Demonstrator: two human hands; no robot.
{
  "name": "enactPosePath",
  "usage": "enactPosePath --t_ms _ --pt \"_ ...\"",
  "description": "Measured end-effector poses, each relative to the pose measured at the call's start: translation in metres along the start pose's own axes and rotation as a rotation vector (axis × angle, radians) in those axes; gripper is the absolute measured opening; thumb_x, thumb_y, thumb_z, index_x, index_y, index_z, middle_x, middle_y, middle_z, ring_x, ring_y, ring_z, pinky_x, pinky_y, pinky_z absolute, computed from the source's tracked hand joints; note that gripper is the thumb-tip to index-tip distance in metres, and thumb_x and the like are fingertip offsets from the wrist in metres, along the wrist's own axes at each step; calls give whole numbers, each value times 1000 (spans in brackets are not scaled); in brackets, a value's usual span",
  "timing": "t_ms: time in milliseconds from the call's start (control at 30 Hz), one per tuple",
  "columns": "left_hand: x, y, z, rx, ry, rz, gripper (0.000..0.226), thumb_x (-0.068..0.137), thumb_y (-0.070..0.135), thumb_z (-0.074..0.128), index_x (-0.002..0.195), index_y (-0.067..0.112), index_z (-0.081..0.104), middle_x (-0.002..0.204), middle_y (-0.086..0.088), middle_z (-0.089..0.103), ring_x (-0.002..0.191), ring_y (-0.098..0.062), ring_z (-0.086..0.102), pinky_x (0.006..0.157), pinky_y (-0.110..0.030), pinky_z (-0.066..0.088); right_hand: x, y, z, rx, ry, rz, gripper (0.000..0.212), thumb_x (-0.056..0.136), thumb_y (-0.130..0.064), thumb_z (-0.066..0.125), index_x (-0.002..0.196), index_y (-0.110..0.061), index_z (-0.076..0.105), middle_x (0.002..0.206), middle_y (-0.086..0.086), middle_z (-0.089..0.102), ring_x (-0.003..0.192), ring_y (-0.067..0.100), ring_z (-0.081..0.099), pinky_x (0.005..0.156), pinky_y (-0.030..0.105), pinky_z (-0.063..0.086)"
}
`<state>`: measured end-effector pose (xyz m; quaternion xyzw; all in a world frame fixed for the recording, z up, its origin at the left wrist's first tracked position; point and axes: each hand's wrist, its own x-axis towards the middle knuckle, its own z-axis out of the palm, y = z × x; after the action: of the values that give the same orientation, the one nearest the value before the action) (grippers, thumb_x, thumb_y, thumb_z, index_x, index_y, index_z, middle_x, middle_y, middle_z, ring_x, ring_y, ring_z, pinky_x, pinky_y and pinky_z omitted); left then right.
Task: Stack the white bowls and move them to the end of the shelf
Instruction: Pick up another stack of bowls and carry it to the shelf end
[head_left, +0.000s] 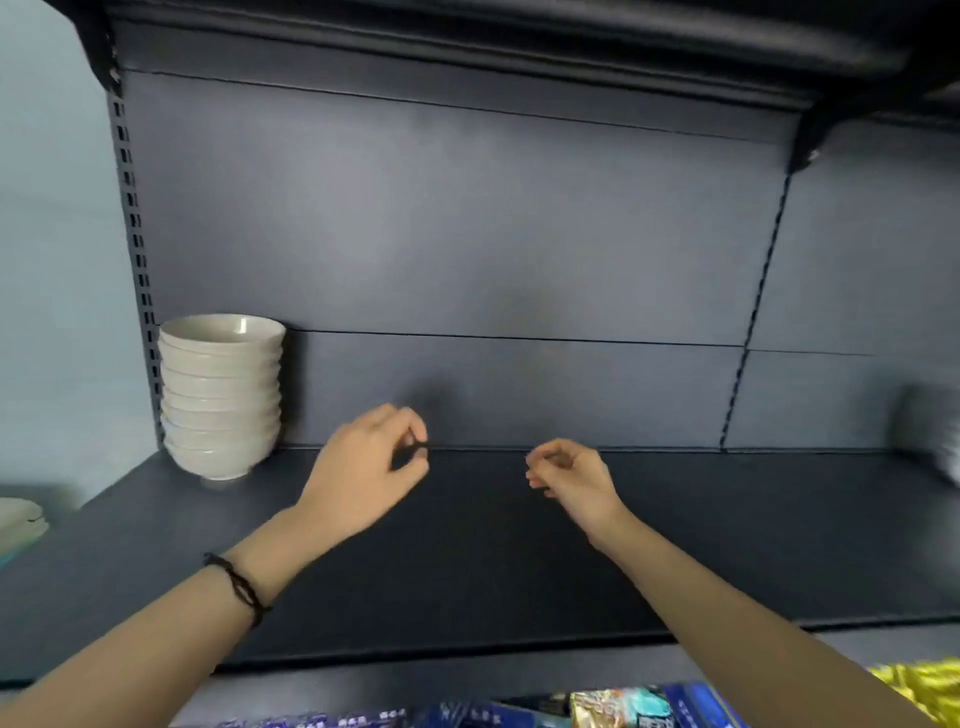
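The white bowls (221, 397) are sitting in one tall pile at the left end of the dark shelf (467, 545), close to the grey back panel (467, 234). The left hand (363, 467) is hanging over the shelf to the right of the pile, near it but not touching. Its fingers are curling loosely and holding nothing. The right hand (571, 480) is hanging farther right, well apart from the bowls, also loosely curled and holding nothing. Shiny packets (613, 706) are lying below the shelf. A pale blue wall (52, 260) is showing on the left.
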<state>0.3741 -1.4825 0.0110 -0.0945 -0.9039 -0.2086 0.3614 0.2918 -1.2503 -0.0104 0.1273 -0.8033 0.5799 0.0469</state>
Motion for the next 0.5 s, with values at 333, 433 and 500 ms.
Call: enactPosePath --t_ms 333,433,500 --pt "6 249 158 247 -263 397 33 91 40 49 119 26 58 114 2 63 106 -22 59 88 -35 39 -126 53 -256 -496 264 44 8 85 -14 72 83 -19 65 76 1 67 74 13 60 64 5 41" --pt "6 311 188 315 -284 493 36 90 40 47 121 26 57 114 -1 64 106 -25 59 89 -37 37 -157 70 -316 -634 286 132 10 86 -23 70 95 -20 68 87 -1 69 89 19 66 85 25 51" --pt "10 348 205 367 -292 540 37 91 40 45 123 26 56 117 -2 63 110 -26 57 94 -39 35 -174 75 -353 -820 260 164 29 87 -33 66 113 -22 68 107 -3 71 104 19 66 92 32 50"
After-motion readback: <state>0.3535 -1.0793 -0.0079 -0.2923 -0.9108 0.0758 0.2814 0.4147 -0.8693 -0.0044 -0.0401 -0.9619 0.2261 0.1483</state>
